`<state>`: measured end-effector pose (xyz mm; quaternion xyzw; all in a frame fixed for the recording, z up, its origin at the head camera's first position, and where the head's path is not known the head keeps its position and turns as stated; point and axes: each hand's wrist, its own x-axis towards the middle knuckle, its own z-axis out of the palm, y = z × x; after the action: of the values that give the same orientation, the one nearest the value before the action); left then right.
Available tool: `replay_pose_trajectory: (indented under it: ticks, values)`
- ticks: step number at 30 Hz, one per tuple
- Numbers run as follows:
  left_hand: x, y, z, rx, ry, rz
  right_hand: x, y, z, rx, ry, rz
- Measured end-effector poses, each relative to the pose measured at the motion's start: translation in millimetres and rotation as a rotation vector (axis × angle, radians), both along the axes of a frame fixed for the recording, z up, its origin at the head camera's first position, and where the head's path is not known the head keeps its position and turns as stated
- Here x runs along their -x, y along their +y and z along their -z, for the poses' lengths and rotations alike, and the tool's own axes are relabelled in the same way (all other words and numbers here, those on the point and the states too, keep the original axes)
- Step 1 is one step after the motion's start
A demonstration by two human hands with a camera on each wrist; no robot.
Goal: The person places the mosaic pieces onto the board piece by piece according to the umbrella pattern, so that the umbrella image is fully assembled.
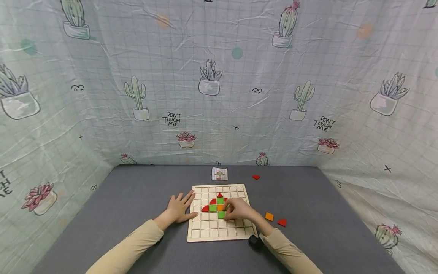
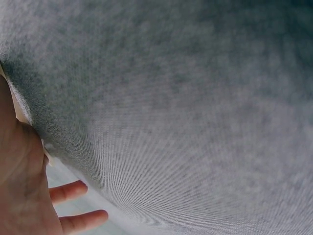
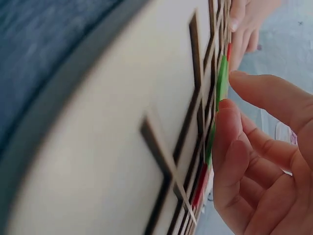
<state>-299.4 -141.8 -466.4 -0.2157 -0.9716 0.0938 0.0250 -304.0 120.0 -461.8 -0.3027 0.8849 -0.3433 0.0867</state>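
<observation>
My left hand (image 1: 178, 208) lies with fingers spread at the left edge of a wooden grid board (image 1: 205, 228), fingertips and thumb over its rim. In the left wrist view my left hand (image 2: 24, 181) shows spread fingers. Over the board's middle is my right hand (image 1: 238, 209), thumb and bent index finger at a green square tile (image 1: 221, 215). From the right wrist view, the fingertips (image 3: 227, 110) are apart, right against the green tiles (image 3: 222, 81). Around them sit an orange tile (image 1: 220, 207) and red pieces (image 1: 213, 201). My right hand hides part of the pattern.
A small pattern card (image 1: 219, 174) lies behind the board. Loose on the grey table (image 1: 137, 190) are a red piece (image 1: 256, 177) at the back, and an orange square (image 1: 269, 216) and another red piece (image 1: 282, 222) beside my right forearm. A cactus-print cloth (image 1: 219, 133) hangs around it.
</observation>
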Motion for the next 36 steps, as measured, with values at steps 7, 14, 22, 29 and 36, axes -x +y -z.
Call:
replay_pose_trajectory:
  ticks: [7,14,22,29,36]
  values:
    - [0.7,0.0,1.2,0.006,-0.012,-0.012,1.5,24,-8.5,-0.005,0.022,0.019]
    - [1.0,-0.7,2.6,-0.004,-0.014,-0.007,-1.6,53,-13.9,0.001,0.032,0.021]
    - [3.8,-1.7,2.3,0.008,-0.01,-0.006,-6.6,80,-13.8,0.036,0.028,0.053]
    - [3.4,-1.8,2.4,0.006,-0.013,-0.004,-12.6,104,-14.9,0.013,0.003,0.077]
    - [2.4,-1.5,3.4,-0.004,-0.014,-0.001,-12.7,131,-11.6,-0.006,-0.028,0.077]
